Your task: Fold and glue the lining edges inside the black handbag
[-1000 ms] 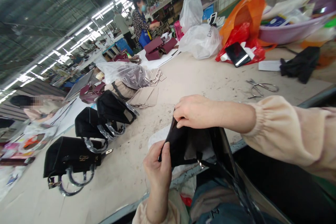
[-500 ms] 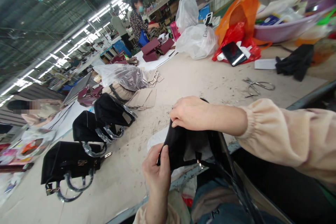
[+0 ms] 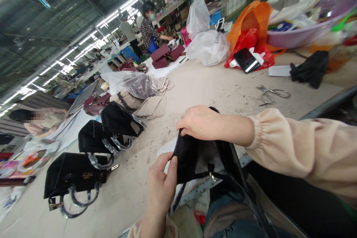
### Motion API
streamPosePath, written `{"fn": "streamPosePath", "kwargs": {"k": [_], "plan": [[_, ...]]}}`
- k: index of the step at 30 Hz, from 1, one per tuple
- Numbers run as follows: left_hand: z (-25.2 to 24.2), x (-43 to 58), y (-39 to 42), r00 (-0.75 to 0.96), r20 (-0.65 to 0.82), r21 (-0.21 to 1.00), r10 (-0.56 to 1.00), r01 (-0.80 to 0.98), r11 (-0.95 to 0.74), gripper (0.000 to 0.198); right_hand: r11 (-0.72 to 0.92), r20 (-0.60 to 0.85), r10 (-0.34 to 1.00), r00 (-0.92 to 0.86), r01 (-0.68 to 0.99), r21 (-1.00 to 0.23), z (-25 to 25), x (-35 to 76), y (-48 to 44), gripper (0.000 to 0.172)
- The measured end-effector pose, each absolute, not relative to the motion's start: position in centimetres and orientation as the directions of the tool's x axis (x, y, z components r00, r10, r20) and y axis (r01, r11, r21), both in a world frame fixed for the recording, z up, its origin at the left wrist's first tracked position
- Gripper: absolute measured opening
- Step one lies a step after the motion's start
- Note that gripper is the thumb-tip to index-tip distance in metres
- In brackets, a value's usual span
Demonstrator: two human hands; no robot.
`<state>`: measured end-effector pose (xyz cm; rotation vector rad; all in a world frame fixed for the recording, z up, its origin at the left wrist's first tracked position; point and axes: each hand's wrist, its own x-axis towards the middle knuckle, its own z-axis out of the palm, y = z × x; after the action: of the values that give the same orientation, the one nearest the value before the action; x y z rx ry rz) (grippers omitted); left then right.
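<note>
Worktable (image 3: pixel 206 85), left fingers (image 3: pixel 172 173), right fingers (image 3: pixel 185 122), both pinching black bag (image 3: pixel 186 158)

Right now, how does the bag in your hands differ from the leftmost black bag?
The held bag is gripped at its edge by the left hand and right hand; the leftmost bag rests untouched on the table. The held bag is open, showing some grey inside; the leftmost bag shows its outside. Both are black with metal fittings.
</note>
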<state>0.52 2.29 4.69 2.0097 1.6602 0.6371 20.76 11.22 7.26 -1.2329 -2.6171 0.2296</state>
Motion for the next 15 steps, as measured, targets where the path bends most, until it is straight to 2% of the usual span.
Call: {"fn": "streamPosePath", "kwargs": {"k": [3, 6, 9, 11, 15], "plan": [[6.7, 0.7, 3.8, 0.281, -0.050, 0.508, 0.958, 0.833, -0.218, 0.024, 0.642, 0.152, 0.766, -0.624, 0.730, -0.235, 7.2, 20.5, 11.5, 0.018], [8.1, 1.6, 5.8, 0.325, -0.115, 0.303, 0.939, 0.911, -0.278, 0.026, 0.652, 0.155, 0.758, -0.634, 0.724, -0.226, 7.2, 20.2, 11.9, 0.017], [8.1, 2.6, 7.5, 0.360, -0.109, 0.113, 0.927, 0.930, -0.349, 0.031, 0.635, 0.151, 0.772, -0.617, 0.740, -0.220, 7.2, 20.2, 11.8, 0.016], [7.6, 2.8, 8.2, 0.360, -0.089, 0.079, 0.929, 0.932, -0.354, 0.036, 0.621, 0.166, 0.784, -0.598, 0.749, -0.231, 7.2, 20.7, 11.4, 0.015], [6.6, 2.5, 8.5, 0.293, -0.040, 0.151, 0.955, 0.947, -0.284, 0.038, 0.581, 0.183, 0.814, -0.551, 0.778, -0.242, 7.1, 22.0, 10.5, 0.032]]}}
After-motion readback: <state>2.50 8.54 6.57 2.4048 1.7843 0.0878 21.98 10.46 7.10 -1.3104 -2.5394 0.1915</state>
